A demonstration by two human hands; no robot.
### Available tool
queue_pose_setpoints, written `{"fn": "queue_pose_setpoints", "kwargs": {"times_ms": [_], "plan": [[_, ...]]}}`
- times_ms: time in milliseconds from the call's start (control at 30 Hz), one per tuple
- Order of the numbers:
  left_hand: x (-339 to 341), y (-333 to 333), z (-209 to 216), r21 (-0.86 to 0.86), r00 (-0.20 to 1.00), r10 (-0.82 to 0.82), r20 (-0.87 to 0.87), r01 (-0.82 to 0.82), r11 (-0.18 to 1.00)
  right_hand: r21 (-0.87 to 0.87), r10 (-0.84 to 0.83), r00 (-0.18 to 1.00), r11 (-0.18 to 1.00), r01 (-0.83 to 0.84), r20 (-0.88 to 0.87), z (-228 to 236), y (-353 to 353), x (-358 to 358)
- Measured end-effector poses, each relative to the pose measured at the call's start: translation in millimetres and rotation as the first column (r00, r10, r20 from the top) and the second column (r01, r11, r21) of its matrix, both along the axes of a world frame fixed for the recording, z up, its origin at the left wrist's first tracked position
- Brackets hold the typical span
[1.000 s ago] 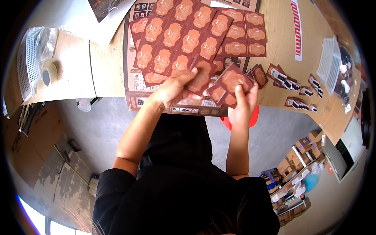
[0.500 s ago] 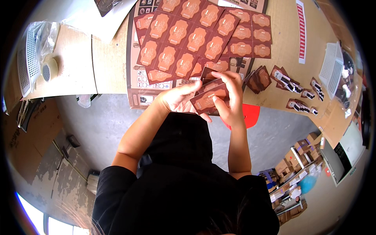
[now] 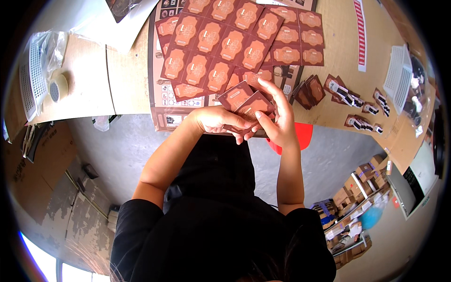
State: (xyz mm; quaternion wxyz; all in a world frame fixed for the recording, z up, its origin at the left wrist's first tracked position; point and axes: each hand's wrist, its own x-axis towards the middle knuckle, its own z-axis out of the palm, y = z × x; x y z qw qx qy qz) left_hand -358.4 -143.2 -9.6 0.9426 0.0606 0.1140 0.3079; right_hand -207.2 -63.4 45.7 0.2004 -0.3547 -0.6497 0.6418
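Observation:
Above the table's near edge, my left hand is closed on a brown-red card, thumb on top and fingers underneath. My right hand pinches a second card with an orange ornate panel, its thumb on the face and index finger stretched along the far side. The two cards overlap between my hands; whether more lie under them I cannot tell. Just beyond, sheets of uncut matching cards lie overlapping on a large printed brown sheet. Another card sheet shows on the right.
A fanned stack of loose cards lies right of my hands, near small piles with black-and-white pieces. White baskets stand left and right. A tape roll and a red stool also show.
The cards in my hands have spread apart: one now shows its orange face toward the upper left. My left thumb has come down across the cards, and my right index finger has straightened.

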Motion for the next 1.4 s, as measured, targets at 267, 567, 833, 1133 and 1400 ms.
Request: {"fn": "queue_pose_setpoints", "kwargs": {"times_ms": [267, 567, 833, 1133, 1400], "plan": [[6, 2, 6, 0.066, 0.995, -0.054, -0.081, 0.059, 0.996, 0.059, 0.134, 0.986, 0.99, -0.129, -0.099, -9, 21, 5], [4, 3, 8, 0.055, 0.998, -0.032, -0.049, 0.035, 0.998, 0.279, 0.067, 0.998, 0.958, -0.069, 0.016, -7, 21, 7], [11, -5, 0, -0.015, 0.981, 0.191, -0.027, -0.191, 0.981, 0.435, -0.1, 0.985, 0.9, 0.03, 0.139, -13, -2, 29], [50, 11, 4, -0.14, 0.998, 0.026, -0.053, -0.033, 0.99, 0.288, -0.228, 0.964, 0.94, 0.18, 0.14, -24, -11, 59], [68, 38, 1, -0.217, 0.962, 0.234, -0.141, -0.261, 0.941, -0.358, -0.886, 0.456, 0.402, 0.843, 0.08, -53, 16, 125]]}}
